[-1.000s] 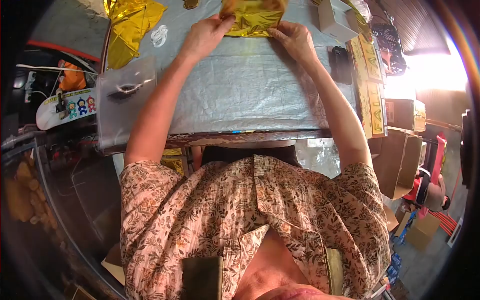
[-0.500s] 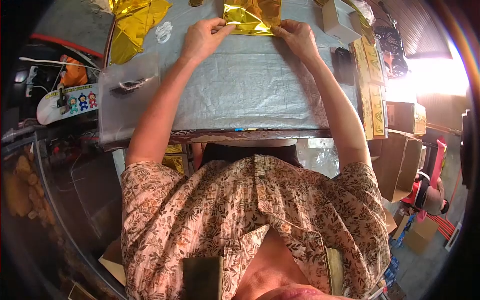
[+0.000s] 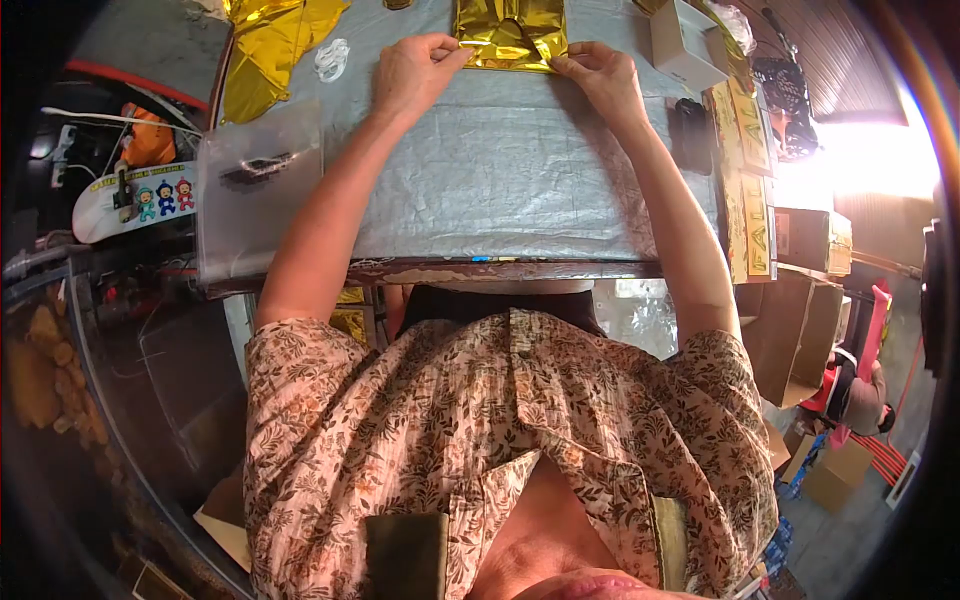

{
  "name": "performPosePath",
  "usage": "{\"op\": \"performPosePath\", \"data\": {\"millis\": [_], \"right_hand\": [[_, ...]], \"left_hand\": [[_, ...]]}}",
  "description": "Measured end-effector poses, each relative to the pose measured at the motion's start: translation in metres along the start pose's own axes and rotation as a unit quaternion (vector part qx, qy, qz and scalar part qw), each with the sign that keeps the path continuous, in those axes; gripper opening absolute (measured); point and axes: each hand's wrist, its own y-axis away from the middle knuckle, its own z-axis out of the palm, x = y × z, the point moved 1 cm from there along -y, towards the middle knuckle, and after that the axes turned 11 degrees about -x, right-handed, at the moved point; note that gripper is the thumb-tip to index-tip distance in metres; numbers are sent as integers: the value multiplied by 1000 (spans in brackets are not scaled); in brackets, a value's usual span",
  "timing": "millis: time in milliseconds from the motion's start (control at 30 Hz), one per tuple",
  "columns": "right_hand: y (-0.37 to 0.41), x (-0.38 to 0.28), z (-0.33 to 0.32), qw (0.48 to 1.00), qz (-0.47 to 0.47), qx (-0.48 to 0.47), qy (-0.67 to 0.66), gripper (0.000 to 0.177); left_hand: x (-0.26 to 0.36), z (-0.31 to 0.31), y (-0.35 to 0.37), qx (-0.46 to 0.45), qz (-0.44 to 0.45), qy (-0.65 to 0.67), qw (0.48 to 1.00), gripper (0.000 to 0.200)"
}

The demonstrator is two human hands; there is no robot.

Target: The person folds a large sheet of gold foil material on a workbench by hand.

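A shiny gold foil sheet [image 3: 510, 35] lies at the far middle of the table, its near edge folded or creased. My left hand [image 3: 418, 72] pinches the near left corner between thumb and fingers. At the near right corner, my right hand [image 3: 603, 75] is closed on the foil in the same way. The far part of the sheet runs out of view at the top. More gold foil [image 3: 270, 55] lies loose to the left, with a small coil of clear white material [image 3: 331, 60] beside it.
A silvery cover [image 3: 480, 190] lies over the table. At left is a clear plastic bag [image 3: 260, 215] with something dark. On the right stand a white box [image 3: 685, 45], a dark object [image 3: 688, 135] and yellow lettered boxes [image 3: 745, 180]. A person [image 3: 860, 395] is at far right.
The foil's near part now lies flatter and shows a raised crease in the middle. Both hands keep their hold at its corners, nearly in place.
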Motion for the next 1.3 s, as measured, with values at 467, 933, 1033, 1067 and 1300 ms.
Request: {"op": "performPosePath", "data": {"millis": [467,933,1033,1067,1300], "right_hand": [[8,0,0,999,16,39,-6,28],[24,-37,1,973,36,-4,228,43],[34,-41,19,924,-71,71,369,64],[36,-45,29,896,-142,78,413,73],[28,-19,57,891,-193,9,411,92]], "left_hand": [[11,-2,9,13,-7,-30,999,40],[7,-1,13,22,11,-67,997,45],[9,-2,13,18,10,-73,997,45],[10,-2,13,17,4,-71,997,45],[8,-8,10,0,16,-72,997,44]]}}
